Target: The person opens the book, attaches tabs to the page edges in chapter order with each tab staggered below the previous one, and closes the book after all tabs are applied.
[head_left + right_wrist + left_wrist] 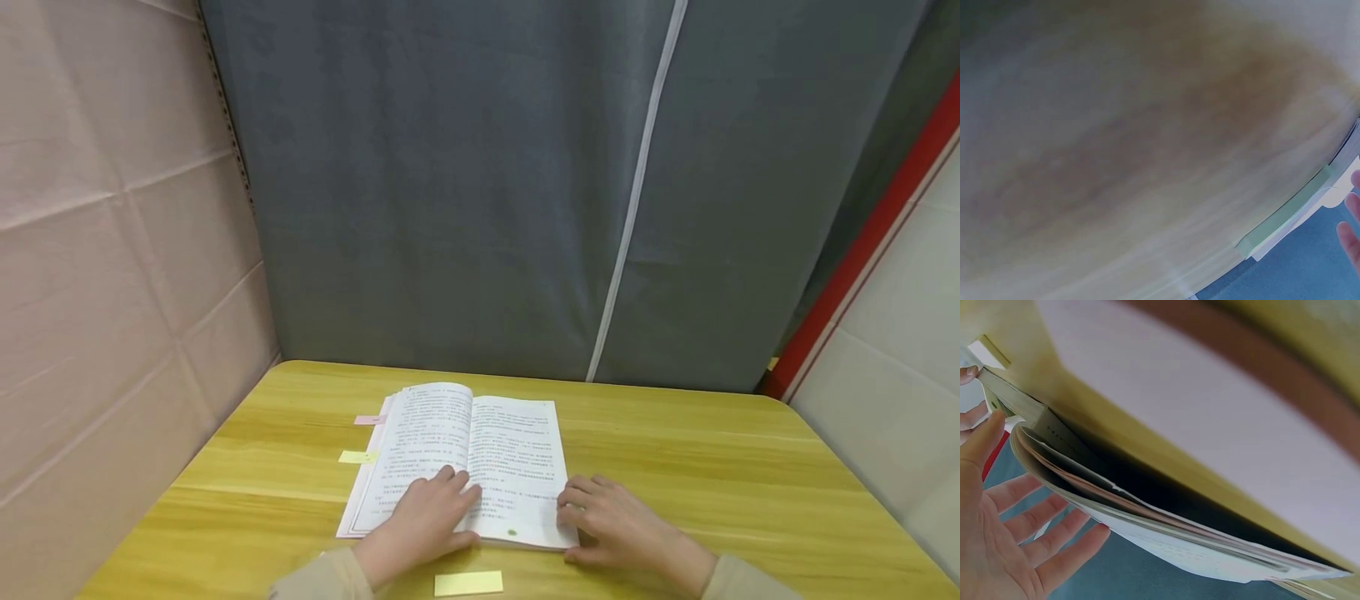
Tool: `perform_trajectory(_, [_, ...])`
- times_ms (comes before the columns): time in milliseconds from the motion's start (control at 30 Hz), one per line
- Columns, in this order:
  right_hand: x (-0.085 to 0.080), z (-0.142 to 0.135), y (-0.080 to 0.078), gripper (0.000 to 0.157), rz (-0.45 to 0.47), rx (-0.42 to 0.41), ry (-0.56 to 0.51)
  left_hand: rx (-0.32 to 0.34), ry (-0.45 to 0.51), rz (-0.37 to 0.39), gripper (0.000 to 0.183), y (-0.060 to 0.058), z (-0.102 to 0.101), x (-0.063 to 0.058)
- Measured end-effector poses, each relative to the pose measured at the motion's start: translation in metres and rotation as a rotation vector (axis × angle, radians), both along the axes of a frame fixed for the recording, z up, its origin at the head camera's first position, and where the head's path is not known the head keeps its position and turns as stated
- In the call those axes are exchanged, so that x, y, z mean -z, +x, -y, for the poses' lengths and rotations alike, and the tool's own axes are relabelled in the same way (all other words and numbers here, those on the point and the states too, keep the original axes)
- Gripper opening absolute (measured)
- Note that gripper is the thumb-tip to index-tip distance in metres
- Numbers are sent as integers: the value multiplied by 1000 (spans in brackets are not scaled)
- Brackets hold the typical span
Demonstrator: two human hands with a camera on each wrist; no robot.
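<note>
An open book (517, 442) with printed pages lies on the wooden table, its left pages bowed up near the spine. My left hand (429, 518) rests over the lower middle of the spread, fingers spread toward the gutter and thumb by the bottom edge. In the left wrist view its fingers (1060, 531) are loosely extended beside the curved pages (1166, 534). My right hand (611, 523) touches the lower right edge of the book, fingertips on the page margin and thumb at the corner. Only a few fingertips (1350, 240) show in the right wrist view.
A pink tab (368, 420) and a yellow tab (357, 457) stick out from the book's left side. A pale yellow sticky-note pad (468, 583) lies in front of the book. Beyond the table (697, 450) hangs a grey curtain (450, 208); pale walls flank it.
</note>
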State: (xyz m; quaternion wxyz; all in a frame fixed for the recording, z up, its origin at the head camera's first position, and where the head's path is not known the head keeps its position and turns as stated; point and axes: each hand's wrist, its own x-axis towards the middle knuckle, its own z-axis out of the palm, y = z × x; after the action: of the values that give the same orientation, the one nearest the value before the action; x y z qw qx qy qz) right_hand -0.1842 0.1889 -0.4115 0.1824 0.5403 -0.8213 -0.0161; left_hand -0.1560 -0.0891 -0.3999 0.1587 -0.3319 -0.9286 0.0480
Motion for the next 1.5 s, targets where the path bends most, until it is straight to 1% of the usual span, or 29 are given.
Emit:
perform_trajectory(167, [-1, 0, 0, 34, 4, -1, 3, 10, 18, 8, 49, 0, 2, -4])
perform_trajectory(300, [-2, 0, 1, 33, 9, -3, -5, 29, 21, 0, 47, 0, 3, -5])
perform_trajectory(500, [-1, -1, -1, 33, 3, -18, -20, 101, 24, -41, 34, 2, 2, -5])
perform_trajectory(600, [-1, -1, -1, 33, -5, -27, -28, 145, 31, -60, 32, 4, 1, -4])
perform_trajectory(667, [0, -1, -1, 33, -5, -27, -28, 177, 36, -90, 39, 5, 1, -3])
perform_trajectory(767, [0, -1, -1, 33, -7, -23, -26, 215, 26, -151, 58, 4, 0, -1])
perform_trajectory(833, [0, -1, -1, 33, -5, -14, -19, 223, -1, -174, 70, 4, 0, -2])
perform_trajectory(967, [-1, 0, 0, 33, 2, -7, -13, 219, -51, -198, 85, 2, 2, -2])
perform_trajectory(1100, [-1, 0, 0, 33, 10, -5, -6, 205, -63, -223, 90, 0, 4, 0])
perform_trajectory(1200, [-1, -1, 0, 34, 15, -5, -4, 182, -86, -229, 92, -1, 5, 1])
perform_trajectory(1300, [-1, -1, 0, 34, 16, -6, -4, 156, -125, -219, 84, -1, 6, 2])
perform_trajectory(1367, [-1, 0, 0, 34, 15, -8, -5, 150, -123, -195, 70, 0, 7, 3])
perform_trajectory(1500, [-1, 0, 0, 34, 16, -8, -4, 144, -65, -155, 37, 3, 7, 5])
